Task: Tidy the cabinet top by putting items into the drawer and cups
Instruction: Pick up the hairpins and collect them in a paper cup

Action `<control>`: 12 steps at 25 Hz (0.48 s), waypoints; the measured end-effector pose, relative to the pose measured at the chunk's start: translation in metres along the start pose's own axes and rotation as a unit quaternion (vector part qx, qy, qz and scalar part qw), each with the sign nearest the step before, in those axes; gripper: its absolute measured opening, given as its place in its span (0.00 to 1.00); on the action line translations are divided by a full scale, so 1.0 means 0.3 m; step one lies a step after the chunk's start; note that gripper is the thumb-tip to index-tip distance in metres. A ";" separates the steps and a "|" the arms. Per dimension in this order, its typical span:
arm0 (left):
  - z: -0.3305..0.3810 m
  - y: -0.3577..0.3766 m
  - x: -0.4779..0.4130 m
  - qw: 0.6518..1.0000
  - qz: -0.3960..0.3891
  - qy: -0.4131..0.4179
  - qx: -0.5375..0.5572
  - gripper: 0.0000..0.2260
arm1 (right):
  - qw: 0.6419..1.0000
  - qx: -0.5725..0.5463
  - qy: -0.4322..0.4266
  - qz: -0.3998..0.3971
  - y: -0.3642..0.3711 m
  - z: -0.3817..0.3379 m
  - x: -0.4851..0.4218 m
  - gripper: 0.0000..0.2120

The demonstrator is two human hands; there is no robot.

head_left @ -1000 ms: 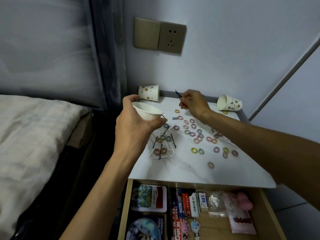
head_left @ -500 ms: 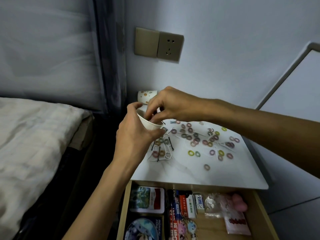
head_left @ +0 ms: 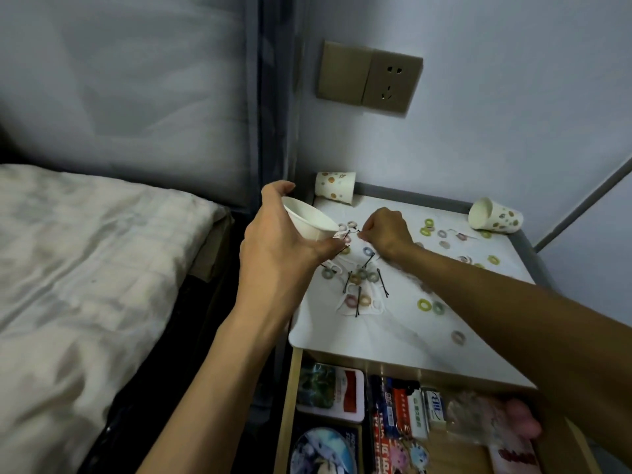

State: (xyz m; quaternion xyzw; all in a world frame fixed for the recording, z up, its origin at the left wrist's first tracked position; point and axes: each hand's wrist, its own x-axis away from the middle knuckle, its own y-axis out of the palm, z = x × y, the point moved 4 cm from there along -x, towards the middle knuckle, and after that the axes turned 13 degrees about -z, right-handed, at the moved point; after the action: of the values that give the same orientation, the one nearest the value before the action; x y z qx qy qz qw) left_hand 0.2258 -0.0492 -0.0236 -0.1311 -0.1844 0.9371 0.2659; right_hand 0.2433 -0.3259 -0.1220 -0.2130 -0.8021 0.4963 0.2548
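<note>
My left hand [head_left: 273, 248] holds a white paper cup [head_left: 309, 218], tilted, above the left edge of the white cabinet top [head_left: 403, 333]. My right hand [head_left: 384, 230] is down on the top just right of the cup, fingers pinched at a black hairpin [head_left: 349, 234] among small rings. Several coloured hair rings [head_left: 362, 275] and black hairpins [head_left: 383, 285] lie scattered across the top. Below, the drawer [head_left: 441, 449] stands open with cards, boxes and packets inside.
Two dotted paper cups lie on their sides at the back: one at the left corner [head_left: 335, 187], one at the right corner [head_left: 496, 215]. A bed [head_left: 85, 285] is close on the left. A wall socket [head_left: 369, 78] is above the cabinet.
My right hand left the cup's mouth and dropped to the cabinet top beside it, pinching at a hairpin. The cup in my left hand stayed in roughly the same place.
</note>
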 end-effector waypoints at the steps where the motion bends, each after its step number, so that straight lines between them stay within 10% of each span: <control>1: -0.002 -0.001 -0.003 1.000 0.002 -0.001 -0.002 0.40 | 1.000 0.004 0.008 0.008 0.004 0.000 -0.004 0.12; 12: 0.002 0.023 -0.007 1.000 -0.008 -0.002 -0.008 0.39 | 0.999 0.004 0.022 -0.028 -0.057 0.017 -0.020 0.06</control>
State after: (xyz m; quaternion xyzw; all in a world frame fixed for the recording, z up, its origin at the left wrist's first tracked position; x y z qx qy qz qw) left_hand 0.2243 -0.0560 -0.0255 -0.1302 -0.1938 0.9336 0.2717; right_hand 0.2431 -0.3402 -0.1096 -0.2003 -0.7999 0.4877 0.2867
